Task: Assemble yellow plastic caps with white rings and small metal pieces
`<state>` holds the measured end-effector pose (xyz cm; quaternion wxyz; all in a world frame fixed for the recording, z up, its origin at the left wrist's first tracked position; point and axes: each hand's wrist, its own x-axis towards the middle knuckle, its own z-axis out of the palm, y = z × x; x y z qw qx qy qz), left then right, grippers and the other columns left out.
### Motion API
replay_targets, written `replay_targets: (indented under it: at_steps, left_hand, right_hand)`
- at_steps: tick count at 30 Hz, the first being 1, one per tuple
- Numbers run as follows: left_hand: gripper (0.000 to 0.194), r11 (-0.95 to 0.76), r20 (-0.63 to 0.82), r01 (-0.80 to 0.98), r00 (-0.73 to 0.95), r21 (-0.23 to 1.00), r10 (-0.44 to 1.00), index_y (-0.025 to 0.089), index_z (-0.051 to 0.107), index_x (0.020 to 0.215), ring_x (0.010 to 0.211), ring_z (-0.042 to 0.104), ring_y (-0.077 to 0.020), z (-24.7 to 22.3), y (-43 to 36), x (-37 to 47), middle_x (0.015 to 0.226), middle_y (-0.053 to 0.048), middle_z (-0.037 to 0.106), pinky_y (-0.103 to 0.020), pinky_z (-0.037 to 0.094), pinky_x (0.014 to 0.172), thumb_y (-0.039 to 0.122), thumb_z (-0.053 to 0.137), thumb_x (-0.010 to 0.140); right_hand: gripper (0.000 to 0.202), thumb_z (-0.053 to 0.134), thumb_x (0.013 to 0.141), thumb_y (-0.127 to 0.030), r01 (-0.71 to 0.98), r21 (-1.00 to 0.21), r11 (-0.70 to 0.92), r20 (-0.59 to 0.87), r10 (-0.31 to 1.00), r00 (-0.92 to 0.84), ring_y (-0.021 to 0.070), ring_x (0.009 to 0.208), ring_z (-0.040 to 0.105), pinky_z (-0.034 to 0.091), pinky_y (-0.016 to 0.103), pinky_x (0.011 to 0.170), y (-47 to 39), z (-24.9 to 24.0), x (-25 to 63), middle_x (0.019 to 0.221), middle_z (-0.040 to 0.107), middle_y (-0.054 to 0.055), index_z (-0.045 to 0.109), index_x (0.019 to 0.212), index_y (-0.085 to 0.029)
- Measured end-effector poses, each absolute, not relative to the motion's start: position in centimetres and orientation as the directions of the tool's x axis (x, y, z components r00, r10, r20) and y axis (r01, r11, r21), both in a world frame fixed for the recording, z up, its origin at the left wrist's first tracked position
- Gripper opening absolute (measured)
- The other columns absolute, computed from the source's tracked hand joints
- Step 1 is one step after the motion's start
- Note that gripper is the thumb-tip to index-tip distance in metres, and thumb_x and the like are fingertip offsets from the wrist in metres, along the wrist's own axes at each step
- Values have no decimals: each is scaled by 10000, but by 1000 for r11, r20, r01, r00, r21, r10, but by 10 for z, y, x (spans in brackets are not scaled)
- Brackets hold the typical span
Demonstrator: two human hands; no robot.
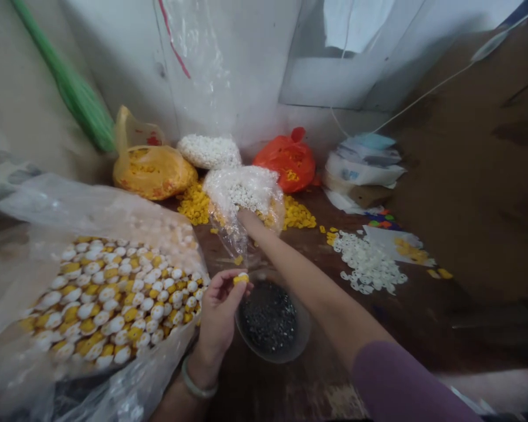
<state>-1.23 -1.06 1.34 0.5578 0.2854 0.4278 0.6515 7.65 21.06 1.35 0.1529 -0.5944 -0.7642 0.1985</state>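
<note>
Between the thumb and fingers of my left hand (220,310) is a small yellow-and-white plastic piece (241,278). My right hand (247,220) reaches into a clear plastic bag (268,179) of small white pieces, and its fingers are hidden there. Below my right forearm stands a round bowl (303,337) filled with tiny shiny black bits (270,316). To the left of my left hand, a large clear bag (167,228) lies open. Many round yellow-and-white pieces (114,293) fill it, similar in colour to the held one.
Yellow pieces (194,205) lie heaped behind the clear bag. A yellow bag (158,176), a full white bag (209,151) and a red bag (286,161) line the wall. On the right are loose translucent white pieces (369,264) and stacked packets (365,167).
</note>
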Motion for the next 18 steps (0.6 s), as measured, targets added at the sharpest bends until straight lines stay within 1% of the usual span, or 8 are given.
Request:
replay_targets:
  at_steps: [4,6,9,11,12,14,16,18]
  left_hand:
    - [320,65,-220,-621,-178,781,959,159,716,840,654,663,-111,18,-8,-15,737,-14,717,-210,519,619,334,848,607]
    - [334,78,-246,-664,-164,744,955,162,723,835,649,661,-104,18,-7,-15,737,-6,719,-209,520,631,333,864,585]
    - [353,87,-267,-692,-156,716,951,163,729,820,638,659,-100,16,-8,-14,739,-6,726,-211,521,632,343,878,555]
    - [354,82,-255,-675,-161,733,954,164,729,823,632,656,-102,14,-9,-12,737,-9,730,-218,521,631,351,874,560]
    - [346,74,-239,-656,-166,751,957,165,728,828,634,655,-104,13,-9,-11,736,-10,730,-224,523,638,355,866,574]
    - [325,47,-198,-618,-179,785,964,167,725,838,654,657,-110,11,-11,-9,749,-13,734,-236,528,663,360,847,606]
    - [314,18,-168,-595,-197,803,966,172,723,843,714,668,-123,9,-12,-8,794,-21,743,-255,532,715,353,840,615]
    - [311,-6,-154,-588,-222,809,963,176,724,836,786,678,-141,8,-14,-8,846,-31,751,-279,531,777,341,845,602]
  right_hand:
    - [114,642,879,-166,676,-722,146,28,983,-182,193,954,608,493,373,891,195,26,102,1030,650,71,643,986,-128]
    - [166,641,834,-133,543,-830,130,38,984,-177,167,882,614,493,334,859,175,33,117,992,664,63,643,999,-139]
    - [239,643,836,-285,338,-935,108,43,980,-192,140,779,613,509,301,761,133,40,133,950,665,40,633,1047,-173]
    - [319,709,780,-414,116,-993,28,2,976,-216,134,731,601,505,284,705,103,40,137,892,658,26,649,1004,-195]
    - [360,765,723,-448,-19,-999,-45,-39,971,-238,129,701,590,497,273,677,88,39,136,851,651,16,659,965,-202]
    - [399,867,603,-430,-248,-949,-193,-121,953,-278,113,649,561,475,251,640,61,37,129,779,634,-5,674,869,-205]
    - [373,903,557,-378,-322,-917,-237,-151,951,-271,110,649,553,466,244,649,40,33,119,750,630,-16,679,795,-200]
    - [325,896,570,-351,-313,-931,-187,-122,969,-216,126,695,571,473,258,693,25,31,111,763,646,-11,688,771,-202]
